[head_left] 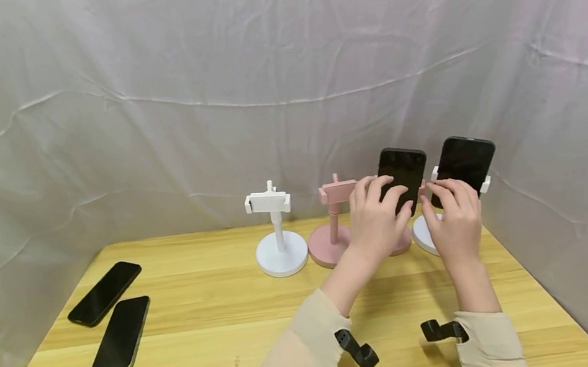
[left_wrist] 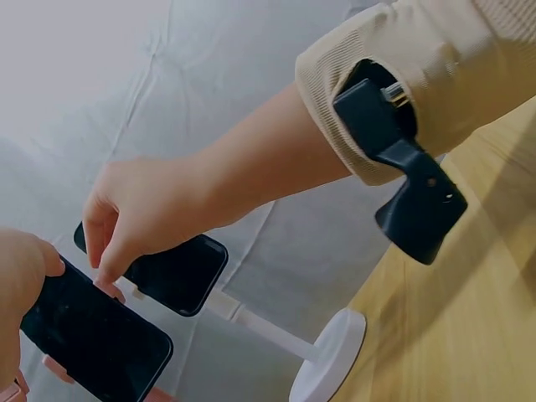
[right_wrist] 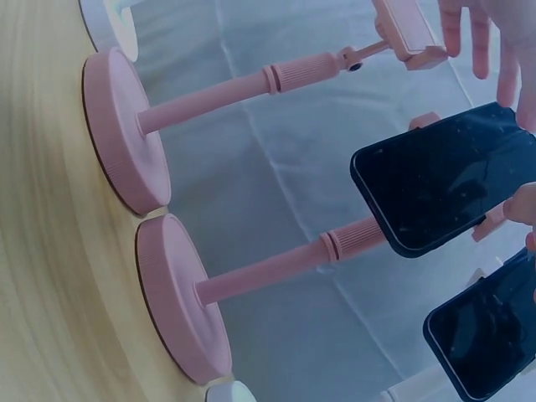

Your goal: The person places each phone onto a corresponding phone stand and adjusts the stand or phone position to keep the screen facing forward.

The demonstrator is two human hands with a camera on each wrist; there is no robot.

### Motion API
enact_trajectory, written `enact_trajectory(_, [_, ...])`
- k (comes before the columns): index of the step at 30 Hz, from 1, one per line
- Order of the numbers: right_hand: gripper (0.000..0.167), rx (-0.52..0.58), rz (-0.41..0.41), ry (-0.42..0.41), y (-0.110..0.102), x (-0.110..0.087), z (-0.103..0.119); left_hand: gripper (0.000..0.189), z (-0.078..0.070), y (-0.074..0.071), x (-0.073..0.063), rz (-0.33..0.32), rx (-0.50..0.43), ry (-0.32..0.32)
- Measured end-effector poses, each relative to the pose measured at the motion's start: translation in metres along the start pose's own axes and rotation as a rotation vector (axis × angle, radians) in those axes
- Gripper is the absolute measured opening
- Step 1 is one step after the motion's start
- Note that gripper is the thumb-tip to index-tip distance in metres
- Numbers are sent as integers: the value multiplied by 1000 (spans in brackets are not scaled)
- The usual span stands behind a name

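A black smartphone (head_left: 403,167) leans in the clamp of a pink phone stand (right_wrist: 177,301), whose base stands on the table. Over the phone's lower left part lies my left hand (head_left: 375,219), fingers spread and touching its screen side. From the other side my right hand (head_left: 456,220) pinches the pink clamp arm (left_wrist: 110,290) at the phone's edge between thumb and finger. Just behind that hand, a second smartphone (head_left: 467,160) sits in a white phone stand (left_wrist: 335,356). The lower part of the clamped phone is partly covered by my fingers in the head view.
Left of my hands stand another pink phone stand (head_left: 332,244) and a white phone stand (head_left: 282,254), both without phones. Two more smartphones, one farther back (head_left: 105,293) and one nearer (head_left: 120,336), lie on the wooden table (head_left: 209,346). Grey curtains (head_left: 207,127) enclose the back and sides.
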State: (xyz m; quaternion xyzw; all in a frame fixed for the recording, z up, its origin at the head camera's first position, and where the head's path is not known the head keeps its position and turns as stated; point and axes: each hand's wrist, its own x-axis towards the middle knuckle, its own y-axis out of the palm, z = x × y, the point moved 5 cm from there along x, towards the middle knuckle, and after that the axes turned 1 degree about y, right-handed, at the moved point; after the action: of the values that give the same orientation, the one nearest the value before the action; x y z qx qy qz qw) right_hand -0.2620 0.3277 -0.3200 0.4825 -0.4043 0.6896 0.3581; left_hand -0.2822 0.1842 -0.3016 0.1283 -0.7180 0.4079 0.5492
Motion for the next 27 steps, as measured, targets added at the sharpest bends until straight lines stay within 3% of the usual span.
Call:
enact_trajectory(7, [21, -9, 27, 6, 0, 5, 0, 18, 3, -4, -9, 5, -8, -35])
enact_trajectory(19, [22, 28, 23, 3, -5, 10, 6, 20, 16, -17, -25, 49, -71, -186])
enact_trajectory(27, [22, 43, 26, -5, -8, 15, 12, 23, 26, -24, -33, 54, -136, -241])
